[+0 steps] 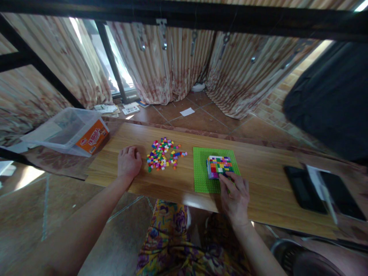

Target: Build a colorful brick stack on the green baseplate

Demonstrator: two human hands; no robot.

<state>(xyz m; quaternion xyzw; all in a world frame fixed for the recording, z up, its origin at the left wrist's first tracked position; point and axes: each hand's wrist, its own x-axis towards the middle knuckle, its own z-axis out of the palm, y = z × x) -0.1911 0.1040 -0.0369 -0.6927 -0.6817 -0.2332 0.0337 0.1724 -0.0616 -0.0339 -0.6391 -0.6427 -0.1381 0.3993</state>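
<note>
A block of small multicoloured toy bricks stands on a green studded baseplate. My right hand reaches in from the front, its thumb and index fingertips close together at the block's near edge. What those fingertips hold, if anything, is too small to make out. Left of the baseplate lies a loose pile of small toy bricks in many colours. Beside that pile, my left hand rests palm down on the table, fingers curled in a loose fist, with nothing visible in it.
The long wooden table carries a black tablet-like device and a dark phone-like slab at its right end. A clear plastic bin with an orange label stands at the left. A black bar crosses overhead.
</note>
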